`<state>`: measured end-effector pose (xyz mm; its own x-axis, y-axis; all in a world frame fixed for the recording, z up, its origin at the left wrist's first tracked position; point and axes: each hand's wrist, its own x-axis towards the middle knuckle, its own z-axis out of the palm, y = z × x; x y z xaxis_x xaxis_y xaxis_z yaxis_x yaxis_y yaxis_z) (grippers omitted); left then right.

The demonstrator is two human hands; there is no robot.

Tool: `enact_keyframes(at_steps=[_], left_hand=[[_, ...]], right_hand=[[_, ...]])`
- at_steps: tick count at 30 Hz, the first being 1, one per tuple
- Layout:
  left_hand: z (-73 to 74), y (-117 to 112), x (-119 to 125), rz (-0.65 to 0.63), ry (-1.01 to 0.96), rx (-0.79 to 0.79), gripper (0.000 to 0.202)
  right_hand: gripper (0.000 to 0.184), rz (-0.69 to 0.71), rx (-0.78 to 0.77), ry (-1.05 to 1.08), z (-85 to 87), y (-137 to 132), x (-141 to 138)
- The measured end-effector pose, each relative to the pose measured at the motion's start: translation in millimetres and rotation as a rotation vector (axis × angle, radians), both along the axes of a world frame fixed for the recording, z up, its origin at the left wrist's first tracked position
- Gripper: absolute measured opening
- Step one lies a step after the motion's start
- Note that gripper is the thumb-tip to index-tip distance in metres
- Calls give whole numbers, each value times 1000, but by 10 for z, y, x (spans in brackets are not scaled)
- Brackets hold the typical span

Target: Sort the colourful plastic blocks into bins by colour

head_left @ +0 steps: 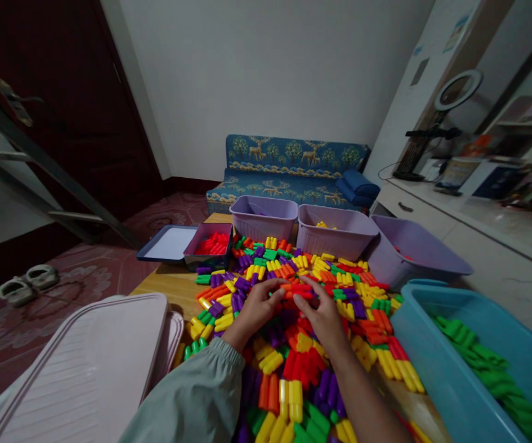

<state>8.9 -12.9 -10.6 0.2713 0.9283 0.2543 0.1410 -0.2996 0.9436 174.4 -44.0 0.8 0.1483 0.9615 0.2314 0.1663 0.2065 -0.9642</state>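
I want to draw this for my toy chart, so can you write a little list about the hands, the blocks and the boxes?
Left hand: fingertips on a red block atop the pile
Right hand: fingertips on the same red block
Pile: red, yellow, green, purple, orange blocks covering the table
Blue bin: right side, holds green blocks
Purple tubs: three, behind the pile
Small tray: far left of the tubs, holds red pieces
Pink lid: near left

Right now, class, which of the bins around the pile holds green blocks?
The blue bin at the near right: green blocks lie inside it, and it alone is blue.
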Motion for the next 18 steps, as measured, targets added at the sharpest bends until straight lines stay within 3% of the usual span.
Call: enact_keyframes(at_steps=[5,9,11,14,18], left_hand=[[-14,-40,64,-96,-172,-108,37],[31,-78,70,-114,-136,-141,37],[55,-68,30,-2,-12,-75,36],[50,-7,-77,315,219,64,28],[17,69,-191,610,419,313,27]], right_hand=[[36,90,-103,54,52,-53,-63],[38,58,-121,77,42,-50,-46],[40,-14,-131,102,30,-21,28],[43,-129,-135,178,-1,44,181],[46,-152,-186,230,-43,93,263]])
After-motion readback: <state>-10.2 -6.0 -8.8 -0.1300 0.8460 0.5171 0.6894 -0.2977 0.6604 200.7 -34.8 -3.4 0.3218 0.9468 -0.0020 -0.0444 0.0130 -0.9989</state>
